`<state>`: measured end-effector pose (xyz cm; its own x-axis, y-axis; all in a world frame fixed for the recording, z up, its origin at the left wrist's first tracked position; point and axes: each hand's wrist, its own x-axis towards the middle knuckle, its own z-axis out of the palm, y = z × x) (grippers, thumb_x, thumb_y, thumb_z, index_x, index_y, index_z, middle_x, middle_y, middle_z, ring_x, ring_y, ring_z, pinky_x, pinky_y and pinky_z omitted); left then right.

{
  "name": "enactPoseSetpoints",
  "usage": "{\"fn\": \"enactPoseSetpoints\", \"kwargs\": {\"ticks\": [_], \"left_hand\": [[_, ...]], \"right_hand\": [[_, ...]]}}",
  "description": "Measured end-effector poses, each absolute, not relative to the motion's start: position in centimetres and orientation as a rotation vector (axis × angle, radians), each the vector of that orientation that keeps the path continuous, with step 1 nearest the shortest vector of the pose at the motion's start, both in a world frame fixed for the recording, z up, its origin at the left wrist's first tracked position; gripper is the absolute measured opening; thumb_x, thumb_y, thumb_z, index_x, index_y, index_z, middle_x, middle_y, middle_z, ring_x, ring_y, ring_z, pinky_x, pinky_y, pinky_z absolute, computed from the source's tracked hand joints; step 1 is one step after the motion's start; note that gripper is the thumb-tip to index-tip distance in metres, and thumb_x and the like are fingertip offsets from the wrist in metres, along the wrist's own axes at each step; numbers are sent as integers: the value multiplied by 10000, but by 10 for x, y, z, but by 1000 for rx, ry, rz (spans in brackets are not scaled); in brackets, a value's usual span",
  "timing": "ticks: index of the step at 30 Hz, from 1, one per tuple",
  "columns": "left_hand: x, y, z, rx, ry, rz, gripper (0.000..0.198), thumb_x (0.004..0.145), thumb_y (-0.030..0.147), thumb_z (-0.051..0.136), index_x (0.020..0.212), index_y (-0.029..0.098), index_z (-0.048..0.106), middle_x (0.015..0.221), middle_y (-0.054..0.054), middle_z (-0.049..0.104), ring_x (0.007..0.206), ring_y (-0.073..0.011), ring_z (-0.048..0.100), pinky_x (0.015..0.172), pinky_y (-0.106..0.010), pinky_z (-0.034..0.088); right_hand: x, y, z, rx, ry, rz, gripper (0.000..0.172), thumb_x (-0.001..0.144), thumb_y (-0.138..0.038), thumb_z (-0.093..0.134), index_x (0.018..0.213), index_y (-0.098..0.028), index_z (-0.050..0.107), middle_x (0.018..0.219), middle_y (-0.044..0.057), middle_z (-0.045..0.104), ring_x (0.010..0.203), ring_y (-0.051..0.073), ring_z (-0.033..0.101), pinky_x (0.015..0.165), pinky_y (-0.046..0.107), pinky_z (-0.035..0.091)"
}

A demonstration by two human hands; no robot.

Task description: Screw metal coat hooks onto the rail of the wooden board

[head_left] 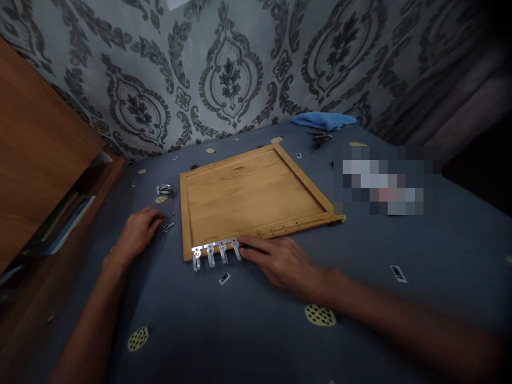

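A wooden panel with a raised frame (248, 192) lies flat on the blue cloth. Along its near edge sits a row of several silver metal hooks (210, 255), their curved ends hanging past the wood. My right hand (284, 261) has its finger and thumb closed at the rightmost metal hook (236, 249), against the panel's edge. To the left of the panel, my left hand (140, 229) rests on the cloth with curled fingers; whether they hold anything is hidden. Just beside those fingertips lies a small metal piece (166, 228).
A pile of metal hooks (166, 190) lies left of the panel. Small dark holes dot the panel's near edge, right of the hooks. A blue towel (326, 120) and a dark object (320, 138) lie near the wall. At left stands a wooden cabinet (44, 144); a blurred-out patch is at right.
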<state>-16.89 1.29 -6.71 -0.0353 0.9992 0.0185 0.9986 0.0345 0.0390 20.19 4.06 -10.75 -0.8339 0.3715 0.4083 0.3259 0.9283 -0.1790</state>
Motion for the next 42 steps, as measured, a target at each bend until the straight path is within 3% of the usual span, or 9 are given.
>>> {"fn": "enactPoseSetpoints", "kwargs": {"ticks": [9,13,17,20,23,29,36,42], "left_hand": [[-165,15,-66,2127,2266,129,192,965,307,523,892,150,606,851,-22,618,774,-161,582,774,-348,491],[-163,11,-63,2034,2304,290,185,924,301,481,911,169,609,862,-45,649,800,-196,596,767,-355,462],[-156,8,-55,1904,2349,536,235,857,379,476,901,197,619,858,-67,678,794,-243,616,732,-361,446],[-142,7,-46,1806,2268,719,309,822,467,507,917,194,617,815,-53,672,692,-214,595,648,-331,452],[-115,7,-36,1754,2043,820,324,812,500,541,904,197,612,816,-41,679,733,-194,624,667,-303,501],[-52,10,-26,1740,1638,782,232,811,411,623,837,182,652,744,-21,652,707,-155,608,635,-257,498],[-18,21,-40,1736,1412,643,200,846,356,595,820,166,651,726,-11,643,670,-138,596,593,-237,468],[-17,21,-54,1769,1414,633,119,849,268,592,861,178,669,841,-35,680,804,-169,626,723,-277,491]], "right_hand": [[202,40,-103,-532,-2709,156,443,801,0,566,1187,-188,672,1309,89,681,879,186,726,649,265,540],[202,40,-103,-533,-2702,164,405,820,-12,573,1172,-182,679,1307,92,682,891,200,731,644,274,546],[202,39,-104,-518,-2685,206,414,815,3,575,1182,-161,672,1312,111,672,924,215,725,661,298,558],[203,39,-103,-519,-2687,233,420,811,14,575,1182,-160,668,1317,109,667,921,205,720,672,296,556],[203,39,-100,-536,-2713,222,408,815,1,589,1178,-165,669,1319,107,670,916,207,720,665,295,555],[202,38,-96,-546,-2739,185,404,825,-15,578,1187,-174,662,1334,100,664,904,207,716,641,302,549],[202,37,-88,-597,-2847,175,387,825,-40,595,1181,-179,658,1417,78,609,793,192,713,589,310,536],[202,38,-89,-595,-2852,218,406,822,-54,603,1206,-180,637,1423,95,601,792,197,715,602,319,543]]}}
